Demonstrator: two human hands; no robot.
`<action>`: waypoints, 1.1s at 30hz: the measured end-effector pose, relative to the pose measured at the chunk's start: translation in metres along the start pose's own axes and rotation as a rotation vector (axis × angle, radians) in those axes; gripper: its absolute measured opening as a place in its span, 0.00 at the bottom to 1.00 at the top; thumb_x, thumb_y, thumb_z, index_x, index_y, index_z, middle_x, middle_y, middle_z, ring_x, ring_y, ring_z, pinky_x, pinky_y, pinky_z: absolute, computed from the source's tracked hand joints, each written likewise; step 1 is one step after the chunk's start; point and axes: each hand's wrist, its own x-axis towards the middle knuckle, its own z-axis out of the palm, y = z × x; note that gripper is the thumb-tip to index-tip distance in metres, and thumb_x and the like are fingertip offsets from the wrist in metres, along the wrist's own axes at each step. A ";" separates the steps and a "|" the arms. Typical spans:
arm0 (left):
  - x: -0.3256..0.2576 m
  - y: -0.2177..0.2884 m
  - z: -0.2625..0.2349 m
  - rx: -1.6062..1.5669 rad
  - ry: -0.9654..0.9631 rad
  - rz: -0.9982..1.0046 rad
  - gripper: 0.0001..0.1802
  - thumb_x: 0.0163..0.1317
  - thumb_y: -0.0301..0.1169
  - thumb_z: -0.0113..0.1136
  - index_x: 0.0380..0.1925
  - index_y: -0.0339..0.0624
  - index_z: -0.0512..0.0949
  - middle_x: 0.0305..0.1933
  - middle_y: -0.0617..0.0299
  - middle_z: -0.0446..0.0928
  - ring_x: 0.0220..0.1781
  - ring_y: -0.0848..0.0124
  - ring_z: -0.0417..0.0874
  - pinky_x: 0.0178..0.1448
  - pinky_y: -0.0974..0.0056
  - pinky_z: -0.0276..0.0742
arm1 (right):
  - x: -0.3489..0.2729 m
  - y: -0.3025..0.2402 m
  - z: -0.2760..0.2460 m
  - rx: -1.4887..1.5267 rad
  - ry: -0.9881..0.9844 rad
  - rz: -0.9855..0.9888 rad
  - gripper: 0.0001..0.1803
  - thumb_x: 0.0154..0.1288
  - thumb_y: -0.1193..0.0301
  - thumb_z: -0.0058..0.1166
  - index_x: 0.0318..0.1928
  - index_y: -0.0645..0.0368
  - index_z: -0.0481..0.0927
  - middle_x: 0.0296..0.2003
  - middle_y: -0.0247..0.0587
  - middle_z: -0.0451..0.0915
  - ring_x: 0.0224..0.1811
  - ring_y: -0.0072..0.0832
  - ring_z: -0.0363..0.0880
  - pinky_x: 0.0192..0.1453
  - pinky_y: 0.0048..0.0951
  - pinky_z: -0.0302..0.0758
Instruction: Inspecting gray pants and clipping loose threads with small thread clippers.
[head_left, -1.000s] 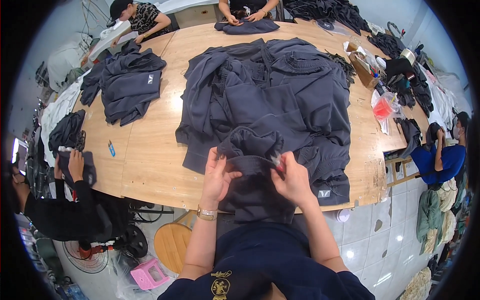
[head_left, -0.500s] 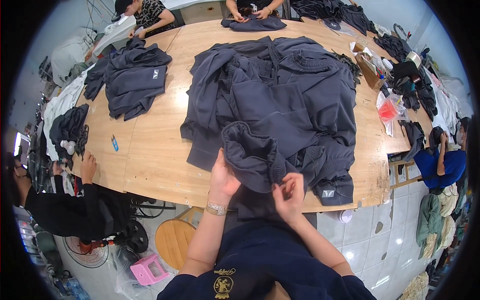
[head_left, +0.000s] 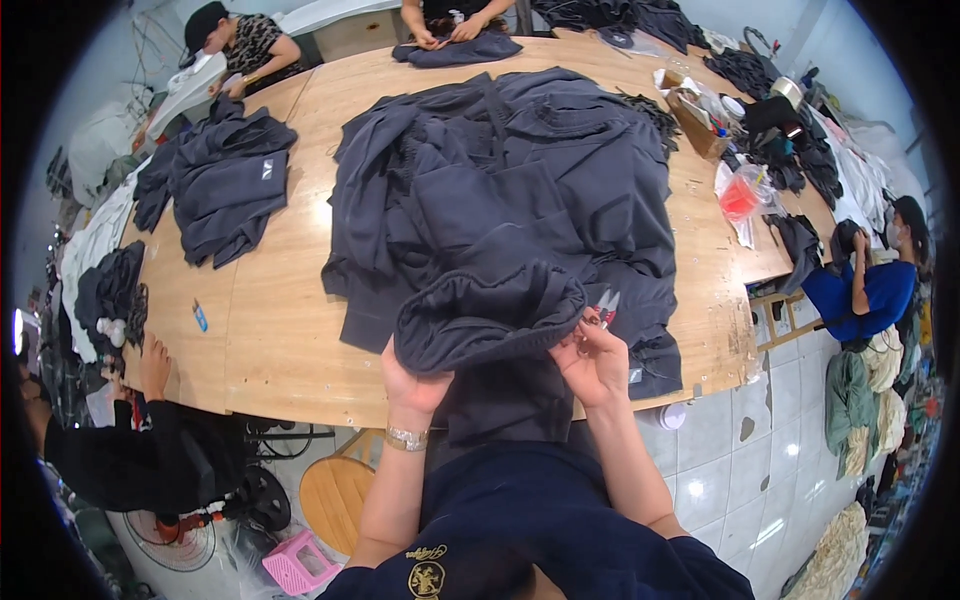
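The dark gray elastic-edged garment (head_left: 480,345) is at the near edge of the table, its gathered opening raised and spread between both hands, in front of the garment pile (head_left: 610,190). The left hand (head_left: 413,385) supports the left end of the band; its fingers are largely hidden by the fabric, so grip firmness cannot be determined. The right hand (head_left: 592,362) pinches the right end and also retains the red-handled thread snips (head_left: 605,316), blades pointing away from the body. Primary hazard: the blades sit just beside the band, so a turn of the right wrist could nick the cloth or the stitching. Secondary hazard: the shared grip could let the snips slip into the similarly dark folds, where they are hard to locate. Pulling the band sideways could drag the pile on the wooden tabletop (head_left: 280,350). The red drink (head_left: 739,198), beyond the pile's right side, presents a spill and staining risk if knocked.
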 end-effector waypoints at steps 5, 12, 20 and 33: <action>-0.003 -0.016 -0.003 0.127 0.372 0.115 0.20 0.66 0.41 0.46 0.50 0.39 0.71 0.48 0.56 0.74 0.51 0.61 0.75 0.60 0.56 0.70 | 0.003 0.002 0.005 0.047 -0.058 -0.054 0.08 0.61 0.83 0.45 0.38 0.60 0.75 0.39 0.43 0.78 0.48 0.35 0.77 0.61 0.46 0.72; -0.029 -0.052 0.026 0.223 0.446 0.060 0.21 0.60 0.54 0.57 0.39 0.50 0.72 0.42 0.67 0.73 0.45 0.73 0.74 0.47 0.63 0.70 | 0.005 0.014 0.020 0.029 0.156 -0.136 0.08 0.60 0.85 0.47 0.31 0.57 0.75 0.37 0.41 0.78 0.46 0.34 0.77 0.59 0.45 0.73; -0.013 -0.069 0.048 0.186 0.214 -0.171 0.20 0.63 0.48 0.51 0.46 0.46 0.76 0.48 0.63 0.76 0.53 0.68 0.73 0.60 0.58 0.65 | -0.004 0.021 0.011 0.006 0.095 0.026 0.07 0.57 0.74 0.45 0.36 0.54 0.75 0.38 0.36 0.80 0.45 0.30 0.78 0.52 0.36 0.75; -0.024 -0.034 -0.006 0.159 0.344 0.077 0.34 0.63 0.57 0.43 0.57 0.41 0.70 0.58 0.56 0.74 0.59 0.60 0.74 0.61 0.54 0.70 | -0.005 0.005 -0.010 -0.154 -0.030 0.060 0.06 0.49 0.74 0.42 0.27 0.52 0.59 0.24 0.34 0.69 0.30 0.29 0.74 0.41 0.31 0.73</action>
